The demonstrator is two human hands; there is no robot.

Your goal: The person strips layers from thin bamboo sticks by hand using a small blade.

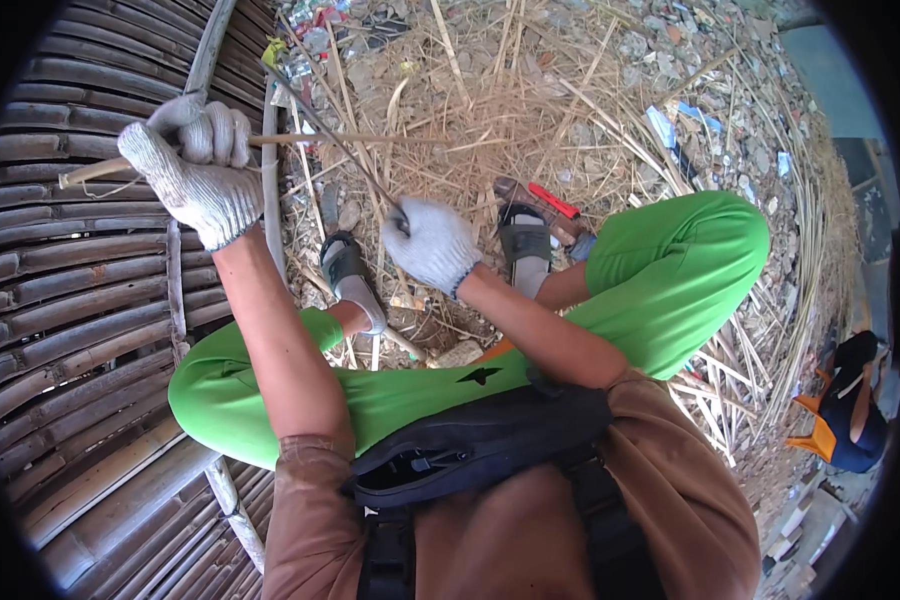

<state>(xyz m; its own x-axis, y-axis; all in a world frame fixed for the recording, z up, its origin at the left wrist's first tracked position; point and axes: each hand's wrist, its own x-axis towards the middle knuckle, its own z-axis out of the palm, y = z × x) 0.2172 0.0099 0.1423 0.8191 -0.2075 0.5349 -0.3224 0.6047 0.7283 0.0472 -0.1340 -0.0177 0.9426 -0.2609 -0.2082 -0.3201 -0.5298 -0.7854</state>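
My left hand (pixel 195 165), in a white knitted glove, is closed around a bamboo strip (pixel 335 139). The cut end of the strip juts out left of the fist, and its thin length runs right above the ground. My right hand (pixel 430 245), gloved too, is closed on a long, thin, dark tool (pixel 335 140) that slants up and left. It looks like a blade seen edge-on, but I cannot be sure; its grip is hidden in the fist. In the picture, the tool crosses the bamboo strip; I cannot tell if they touch.
A wall of bamboo slats (pixel 80 280) stands close on my left, with a pole (pixel 210 45) beyond my left hand. Shavings and splints (pixel 510 120) litter the rubble ground. A red-handled object (pixel 554 201) lies by my right sandal (pixel 525 245). A dark and orange item (pixel 850 410) lies far right.
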